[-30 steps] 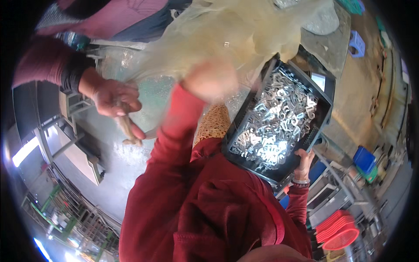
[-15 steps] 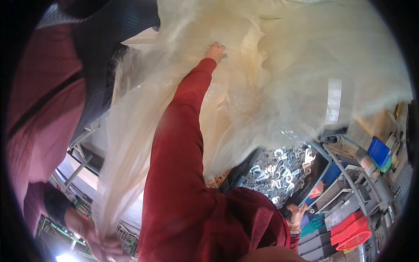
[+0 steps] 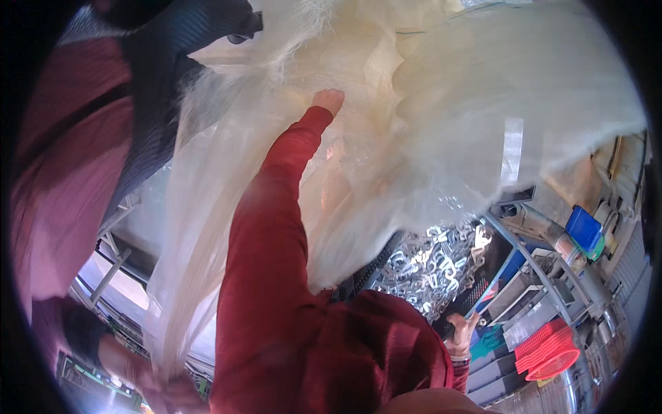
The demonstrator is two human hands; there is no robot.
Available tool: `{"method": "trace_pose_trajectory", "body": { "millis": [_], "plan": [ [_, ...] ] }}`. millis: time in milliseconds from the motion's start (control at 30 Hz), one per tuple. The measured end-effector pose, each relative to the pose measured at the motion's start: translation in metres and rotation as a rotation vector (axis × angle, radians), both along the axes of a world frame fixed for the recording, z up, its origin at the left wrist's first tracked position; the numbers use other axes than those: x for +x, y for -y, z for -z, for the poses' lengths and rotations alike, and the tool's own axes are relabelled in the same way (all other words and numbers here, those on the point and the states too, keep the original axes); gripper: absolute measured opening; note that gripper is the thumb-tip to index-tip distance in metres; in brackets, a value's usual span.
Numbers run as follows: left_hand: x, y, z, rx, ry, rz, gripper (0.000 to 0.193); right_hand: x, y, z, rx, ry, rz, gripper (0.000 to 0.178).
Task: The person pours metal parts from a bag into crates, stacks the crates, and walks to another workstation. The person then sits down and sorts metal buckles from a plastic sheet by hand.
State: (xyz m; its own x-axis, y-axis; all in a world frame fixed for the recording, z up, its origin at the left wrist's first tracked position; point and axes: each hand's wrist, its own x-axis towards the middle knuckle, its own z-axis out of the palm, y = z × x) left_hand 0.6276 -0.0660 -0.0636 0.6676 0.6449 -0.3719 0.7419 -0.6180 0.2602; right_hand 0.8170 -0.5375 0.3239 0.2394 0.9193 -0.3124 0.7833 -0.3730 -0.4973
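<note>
A large, pale, translucent sheet (image 3: 469, 103) billows across the upper middle. My left hand (image 3: 328, 101), in a red sleeve, reaches up against it with the fingers curled closed; what they hold, if anything, is hidden. Through the sheet, below that hand, shows a blurry pinkish shape like another hand (image 3: 336, 148). My right hand (image 3: 460, 334) is low on the right, thumb and fingers apart, beside the near corner of a dark crate (image 3: 476, 293). Inside the crate lie many shiny hook-shaped metal pieces (image 3: 427, 269).
At the left stands a person in a pink top (image 3: 76, 172), whose hand (image 3: 172, 393) grips the gathered end of the sheet. A metal-framed rack (image 3: 531, 265), red baskets (image 3: 548, 350) and a blue bin (image 3: 584, 228) stand on the right.
My left hand has shifted slightly down and left, and the small metallic thing beside it no longer shows. The sheet has rippled, and the view has shifted a little.
</note>
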Motion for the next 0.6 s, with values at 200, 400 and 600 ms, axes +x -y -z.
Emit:
{"method": "trace_pose_trajectory", "body": {
  "millis": [200, 400, 600],
  "plan": [
    [0.02, -0.046, -0.153, 0.116, -0.118, -0.071, 0.018, 0.01, -0.007, 0.009, -0.077, -0.029, 0.035, 0.016],
    [-0.014, -0.08, -0.243, -0.616, -0.017, -0.282, 0.025, 0.015, -0.032, 0.022, -0.103, -0.691, 0.767, 0.013],
    [-0.035, -0.067, -0.306, -0.172, 0.283, -0.119, 0.026, 0.008, -0.048, 0.0, 0.061, -0.689, 0.629, 0.015]
  ]
}}
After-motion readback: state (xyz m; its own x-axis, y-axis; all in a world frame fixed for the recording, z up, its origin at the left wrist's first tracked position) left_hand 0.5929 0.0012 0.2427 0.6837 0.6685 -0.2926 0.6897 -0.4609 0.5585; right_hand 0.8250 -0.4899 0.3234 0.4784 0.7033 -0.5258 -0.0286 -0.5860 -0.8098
